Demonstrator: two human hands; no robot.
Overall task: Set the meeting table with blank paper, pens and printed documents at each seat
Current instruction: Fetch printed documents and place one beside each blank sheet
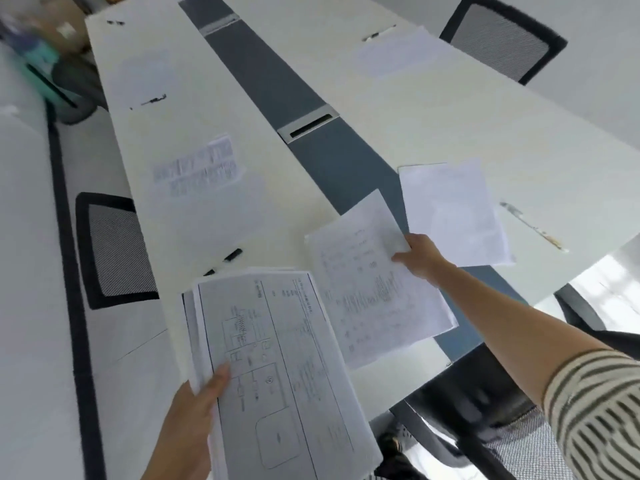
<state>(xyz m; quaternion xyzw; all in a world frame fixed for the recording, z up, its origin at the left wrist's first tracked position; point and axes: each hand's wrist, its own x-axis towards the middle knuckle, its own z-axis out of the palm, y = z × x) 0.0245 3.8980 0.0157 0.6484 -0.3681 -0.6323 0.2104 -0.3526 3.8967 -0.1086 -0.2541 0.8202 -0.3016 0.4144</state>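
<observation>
My left hand [192,420] grips a thick stack of printed documents [273,368] by its near-left edge, thumb on top, above the table's near end. My right hand [420,259] pinches one printed sheet [370,289] by its right edge and holds it over the long white meeting table [433,109]. Just right of that hand a blank sheet [450,213] lies on the table with a pen [533,226] beside it. On the left side lies a printed document [197,168], with a pen [152,100] beyond it. Another paper [398,53] with a pen [377,33] lies far right.
A grey strip with cable slots [308,128] runs down the table's middle. Black mesh chairs stand at the left [114,251], far right [502,36] and near right [519,441]. A small dark object [232,255] lies near the stack. Blurred bags [52,74] sit far left.
</observation>
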